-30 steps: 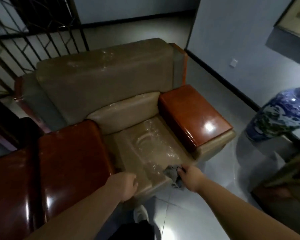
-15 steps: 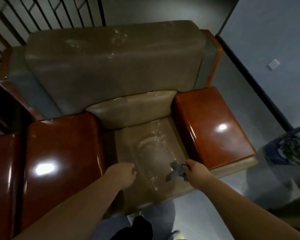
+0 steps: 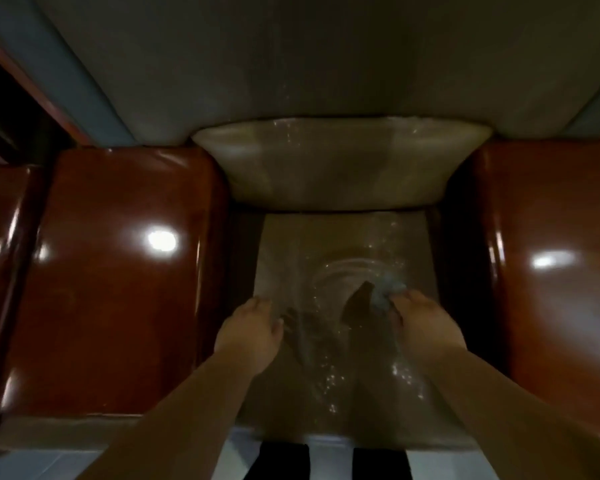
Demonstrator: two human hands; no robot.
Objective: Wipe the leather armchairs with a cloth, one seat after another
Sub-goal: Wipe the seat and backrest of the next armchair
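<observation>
The right hand (image 3: 426,323) holds a crumpled grey cloth (image 3: 387,294), its grip clamped around the bunched fabric, on the right part of the armchair (image 3: 340,74) seat (image 3: 291,258). The left hand (image 3: 250,327) rests on the seat's left part with fingers curled under, holding nothing. Glossy brown armrests flank the seat, the left armrest (image 3: 118,271) and the right armrest (image 3: 548,271). A back cushion (image 3: 340,161) sits behind.
</observation>
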